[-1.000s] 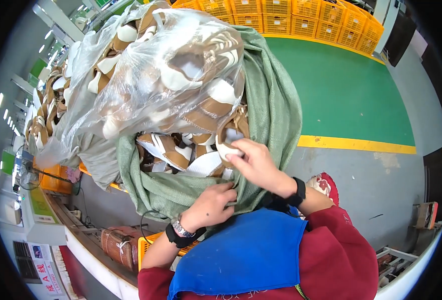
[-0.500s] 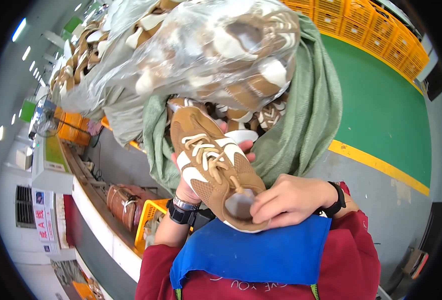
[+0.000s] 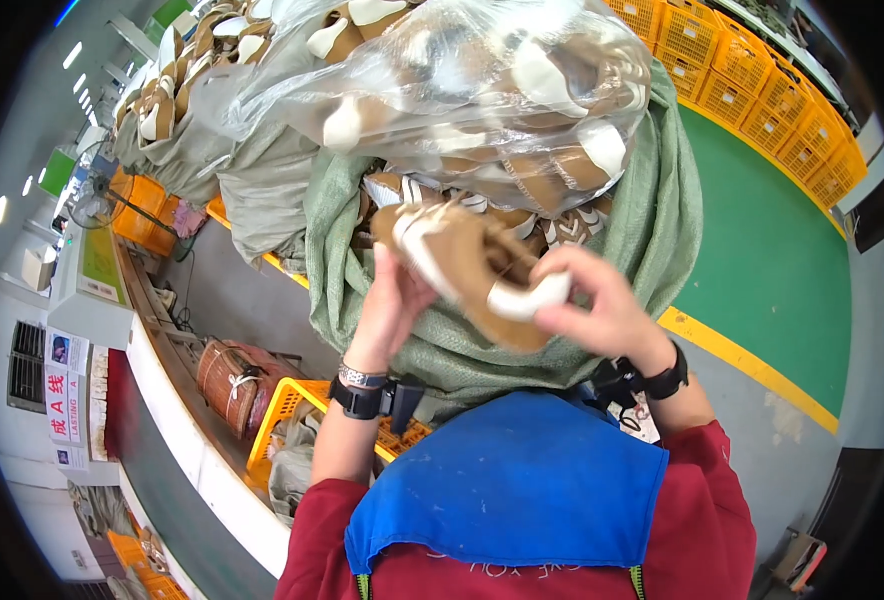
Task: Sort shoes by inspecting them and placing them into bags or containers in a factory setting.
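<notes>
A green sack is holding brown and white shoes, and a clear plastic bag of similar shoes is lying across its top. The floor is showing a green area bordered by a yellow stripe, and stacked yellow crates are standing on it at upper right.

Seen from your head, a wide fisheye view faces down, close above your left hand and right hand (straight edges bow toward the rim), taking in blue cloth below them and yellow crates far beyond.
</notes>
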### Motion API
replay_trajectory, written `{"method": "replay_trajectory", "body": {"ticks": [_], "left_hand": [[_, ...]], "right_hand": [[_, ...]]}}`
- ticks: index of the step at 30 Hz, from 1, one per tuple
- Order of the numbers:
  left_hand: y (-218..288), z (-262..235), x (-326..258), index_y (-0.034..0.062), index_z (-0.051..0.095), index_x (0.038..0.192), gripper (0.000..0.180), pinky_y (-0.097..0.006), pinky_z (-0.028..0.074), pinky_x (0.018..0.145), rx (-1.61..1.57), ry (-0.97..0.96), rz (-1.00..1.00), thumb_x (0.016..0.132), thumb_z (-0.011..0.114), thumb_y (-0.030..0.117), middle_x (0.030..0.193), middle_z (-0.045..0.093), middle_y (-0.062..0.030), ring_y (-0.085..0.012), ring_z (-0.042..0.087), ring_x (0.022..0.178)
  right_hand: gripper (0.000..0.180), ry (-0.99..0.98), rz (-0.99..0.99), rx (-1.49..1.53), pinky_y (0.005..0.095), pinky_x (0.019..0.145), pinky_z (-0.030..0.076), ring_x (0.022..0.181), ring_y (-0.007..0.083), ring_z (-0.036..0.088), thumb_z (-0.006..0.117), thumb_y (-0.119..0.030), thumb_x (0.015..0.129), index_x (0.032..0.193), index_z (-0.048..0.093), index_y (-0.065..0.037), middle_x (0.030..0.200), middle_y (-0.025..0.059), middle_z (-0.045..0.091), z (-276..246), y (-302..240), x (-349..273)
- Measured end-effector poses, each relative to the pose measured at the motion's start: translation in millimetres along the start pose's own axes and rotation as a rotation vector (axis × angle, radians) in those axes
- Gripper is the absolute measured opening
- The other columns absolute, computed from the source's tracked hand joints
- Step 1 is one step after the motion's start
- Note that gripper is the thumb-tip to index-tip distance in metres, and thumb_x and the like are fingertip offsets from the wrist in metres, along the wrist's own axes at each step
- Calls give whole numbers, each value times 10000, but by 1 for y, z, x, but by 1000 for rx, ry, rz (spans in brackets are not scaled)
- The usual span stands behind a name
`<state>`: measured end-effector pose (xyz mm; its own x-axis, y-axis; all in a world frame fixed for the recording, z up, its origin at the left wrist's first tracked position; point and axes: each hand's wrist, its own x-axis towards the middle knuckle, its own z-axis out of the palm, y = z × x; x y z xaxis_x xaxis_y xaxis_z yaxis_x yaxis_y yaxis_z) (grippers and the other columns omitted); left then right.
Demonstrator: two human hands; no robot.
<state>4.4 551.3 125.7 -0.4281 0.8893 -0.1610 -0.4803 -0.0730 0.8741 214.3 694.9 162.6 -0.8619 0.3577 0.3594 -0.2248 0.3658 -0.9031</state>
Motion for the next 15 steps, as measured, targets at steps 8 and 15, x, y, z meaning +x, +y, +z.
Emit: {"method": "replay_trajectory", "body": {"ticks": [8, 15], "left_hand": [[-1, -34, -24, -22, 447, 1246, 701, -461, 292, 1005, 1844, -228, 245, 789, 589, 490, 996, 595, -206, -303, 544, 1030], [-15, -32, -39, 45, 624, 963, 406, -432, 362, 928, 1787, -325, 250, 739, 643, 384, 774, 620, -156, -321, 589, 851]], "right_hand": [[224, -103, 206, 308, 191, 648, 422, 779, 29, 508, 641, -141, 824, 981, 516, -42, 857, -28, 535, -10, 28, 40], [459, -32, -136, -963, 414, 717, 492, 867, 329, 592, 536, 5, 722, 1163, 485, -111, 1206, 193, 446, 18, 86, 59]]}}
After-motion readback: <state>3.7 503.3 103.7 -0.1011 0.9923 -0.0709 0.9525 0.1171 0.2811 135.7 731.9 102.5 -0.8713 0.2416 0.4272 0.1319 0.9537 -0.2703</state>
